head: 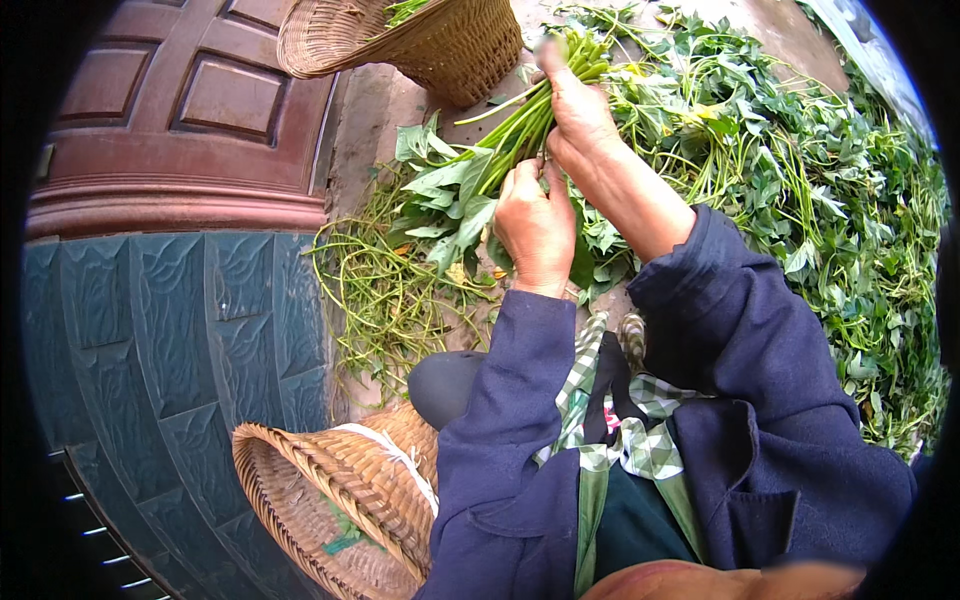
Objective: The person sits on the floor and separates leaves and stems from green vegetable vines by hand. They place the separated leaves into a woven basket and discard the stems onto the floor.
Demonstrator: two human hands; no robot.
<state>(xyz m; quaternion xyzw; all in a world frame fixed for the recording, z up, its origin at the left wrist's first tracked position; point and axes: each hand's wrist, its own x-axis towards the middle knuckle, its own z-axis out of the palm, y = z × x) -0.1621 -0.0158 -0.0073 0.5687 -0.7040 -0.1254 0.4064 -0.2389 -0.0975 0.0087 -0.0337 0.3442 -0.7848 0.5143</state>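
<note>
A bundle of long green leafy stems (517, 135) lies across both hands, its cut ends at the upper right and its broad leaves hanging to the lower left. My right hand (581, 112) grips the bundle near the cut ends, thumb on top. Just below it, my left hand (534, 221) has its fingers bent against the underside of the stems; its fingertips are partly hidden, so its hold is unclear. Beneath the leaves, a tangle of bare thin stems (397, 292) lies on the ground.
A large heap of leafy vines (810, 195) covers the ground at the right. One wicker basket (465, 52) with green stems inside stands at the top; another woven basket (375, 465) with a white tie is at lower left. A brown panelled door (165, 90) and blue-green tiled wall (180, 322) border the left.
</note>
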